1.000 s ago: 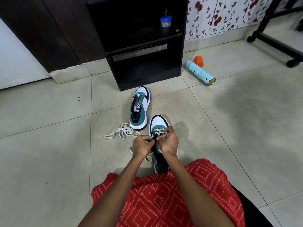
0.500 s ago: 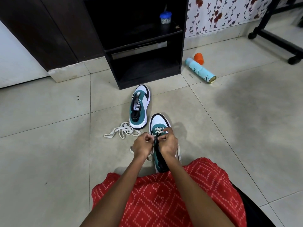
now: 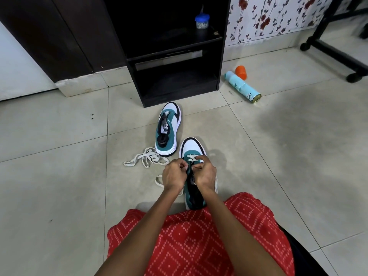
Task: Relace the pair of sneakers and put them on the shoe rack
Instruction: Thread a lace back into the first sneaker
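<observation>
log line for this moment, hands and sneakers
step: lacing near sneaker | left hand: pinches threaded lace | right hand: holds threaded lace | far sneaker: unlaced | loose lace: on floor

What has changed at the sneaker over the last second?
Little: the right hand now stretches its forefinger forward onto the lace; the left hand keeps pinching it. The near sneaker, far sneaker, loose lace and rack stayed put.

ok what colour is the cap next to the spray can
Orange; the cap shows best in the head view.
</observation>
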